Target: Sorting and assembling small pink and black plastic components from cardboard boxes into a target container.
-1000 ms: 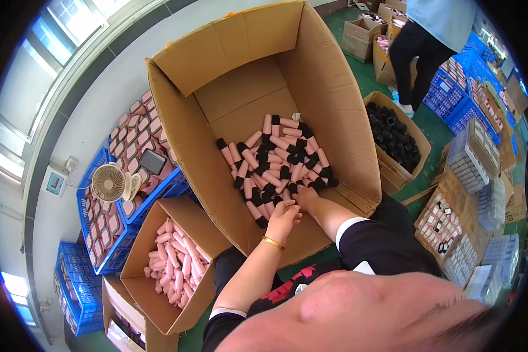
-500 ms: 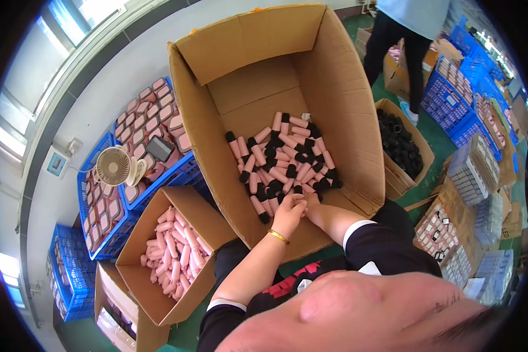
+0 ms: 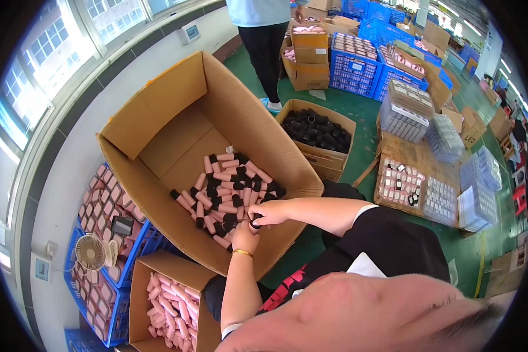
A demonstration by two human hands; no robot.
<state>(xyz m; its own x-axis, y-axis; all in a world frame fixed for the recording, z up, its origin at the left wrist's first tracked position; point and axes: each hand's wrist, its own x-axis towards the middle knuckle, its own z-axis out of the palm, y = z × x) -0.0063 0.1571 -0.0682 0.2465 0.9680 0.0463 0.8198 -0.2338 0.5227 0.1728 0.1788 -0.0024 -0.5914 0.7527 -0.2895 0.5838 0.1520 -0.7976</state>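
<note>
Over the near end of a big brown carton [image 3: 158,126], my two hands meet around a small black cap [image 3: 256,220]. My left hand [image 3: 245,237] is closed just below the cap, and its fingers hide whatever lies inside them. My right hand [image 3: 271,212] comes in from the right with thumb and fingers closed on the cap. Beneath and beyond the hands lies a heap of pink tubes with black caps [image 3: 223,186] inside the carton, pointing in all directions.
A smaller carton of plain pink tubes [image 3: 173,308] stands at the lower left. Beside it are blue crates of pink parts, with a small fan [image 3: 91,253]. A box of black caps [image 3: 315,128] stands beyond the big carton, near a standing person [image 3: 263,53].
The view has swung to the right, so the big carton sits further left and lower. My right hand has shifted its grip, and a black cap now shows between the hands.
</note>
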